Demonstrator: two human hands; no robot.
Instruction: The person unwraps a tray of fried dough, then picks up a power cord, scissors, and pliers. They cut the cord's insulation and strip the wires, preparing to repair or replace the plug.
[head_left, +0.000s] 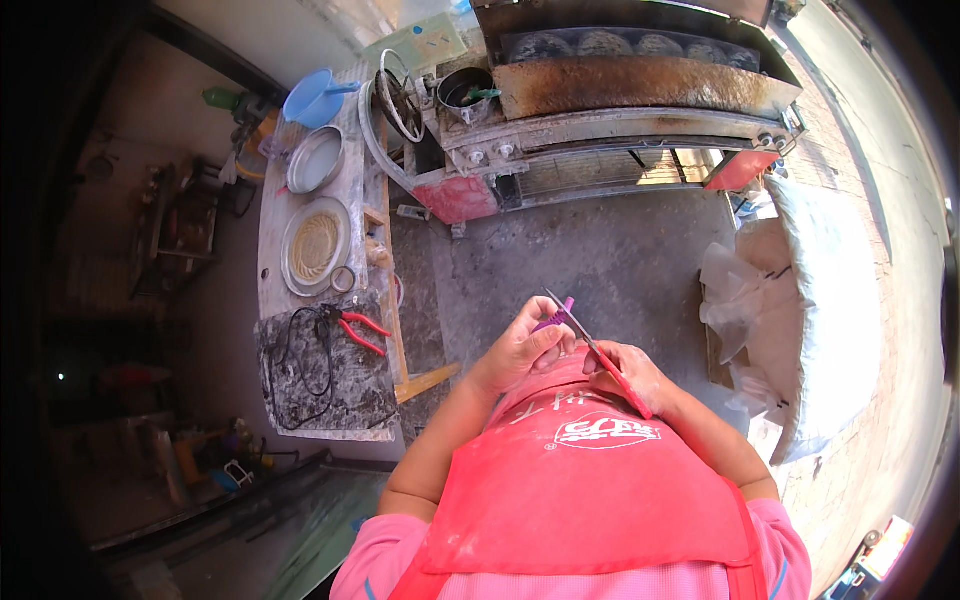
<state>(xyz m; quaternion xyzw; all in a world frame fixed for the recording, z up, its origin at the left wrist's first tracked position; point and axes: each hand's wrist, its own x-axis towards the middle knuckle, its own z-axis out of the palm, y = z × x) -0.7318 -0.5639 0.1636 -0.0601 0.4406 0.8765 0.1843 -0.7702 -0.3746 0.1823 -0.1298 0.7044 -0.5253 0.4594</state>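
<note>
In front of the red apron (585, 487), my left hand (529, 345) has its fingers closed around a small purple ribbed plastic piece (555, 318). My right hand (634, 375) grips a long, narrow metal tool with red handles (619, 379), probably scissors or a file. Its dark metal end points up and left, crossing over the purple piece; whether the two touch cannot be told. On the dark, flour-dusted board at the left lie red-handled pliers (364, 331) beside a loop of black cable (289, 367).
A floury worktable (274, 247) on the left bears a metal basin (316, 159), a blue plastic dipper (315, 97), a round woven mat on a tray (283, 259) and a tape roll (343, 280). Ahead stands a long soot-stained oven (645, 86); a white quilt (832, 322) lies at the right.
</note>
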